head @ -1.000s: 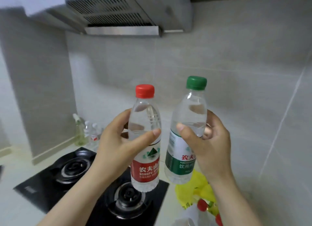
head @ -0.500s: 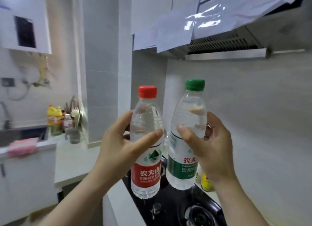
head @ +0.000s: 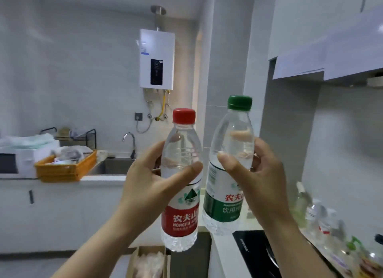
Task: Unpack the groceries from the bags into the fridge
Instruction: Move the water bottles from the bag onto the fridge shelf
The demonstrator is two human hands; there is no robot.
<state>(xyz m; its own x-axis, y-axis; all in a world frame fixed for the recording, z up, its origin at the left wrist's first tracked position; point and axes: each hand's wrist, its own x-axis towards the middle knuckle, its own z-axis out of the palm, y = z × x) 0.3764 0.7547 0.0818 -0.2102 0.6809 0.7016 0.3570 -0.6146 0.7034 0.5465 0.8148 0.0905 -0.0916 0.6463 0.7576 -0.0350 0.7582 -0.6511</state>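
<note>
One white bench point(head: 99, 177) is seen along the far wall. One water heater point(head: 156, 58) is mounted above its right end. One microwave point(head: 12, 163) is set at its left end, with one orange basket point(head: 62, 169) just beside it and a sink point(head: 114, 165) towards the right end. One black cooktop point(head: 255, 248) is seen lower right. Two water bottles are held upright in the air, side by side. The red-capped bottle point(head: 180, 215) is grasped by the left hand point(head: 145, 180), the green-capped bottle point(head: 221, 207) by the right hand point(head: 259, 180).
</note>
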